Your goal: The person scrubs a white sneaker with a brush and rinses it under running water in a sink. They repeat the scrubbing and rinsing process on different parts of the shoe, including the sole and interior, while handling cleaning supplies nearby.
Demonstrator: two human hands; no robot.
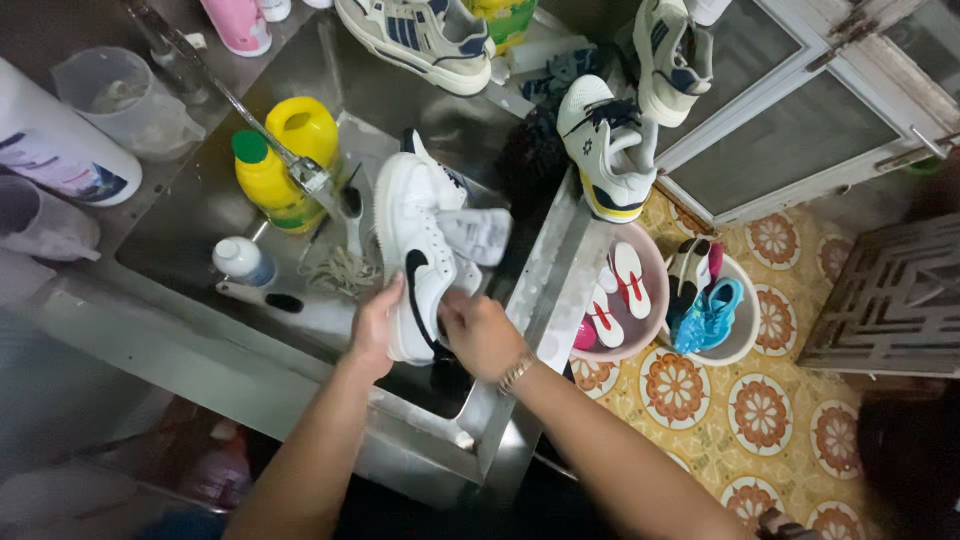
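Observation:
I hold a white sneaker with a black side mark [415, 235] over a steel sink [250, 345]. My left hand [375, 325] grips its heel side from the left. My right hand [482, 332], with a bracelet at the wrist, grips the heel end from the right. A grey-white cloth or insole [480, 235] hangs by the shoe's opening. A second white shoe [440, 175] lies partly behind it. A tap [300, 170] reaches over the sink just left of the shoe.
Two yellow bottles [285, 160], a small white bottle [240, 258] and laces [345, 268] sit in the sink. Sneakers [610, 150] rest on the counter edge. Two basins with shoes [640, 290] [715, 310] stand on the patterned tile floor. A metal door [800, 120] is at right.

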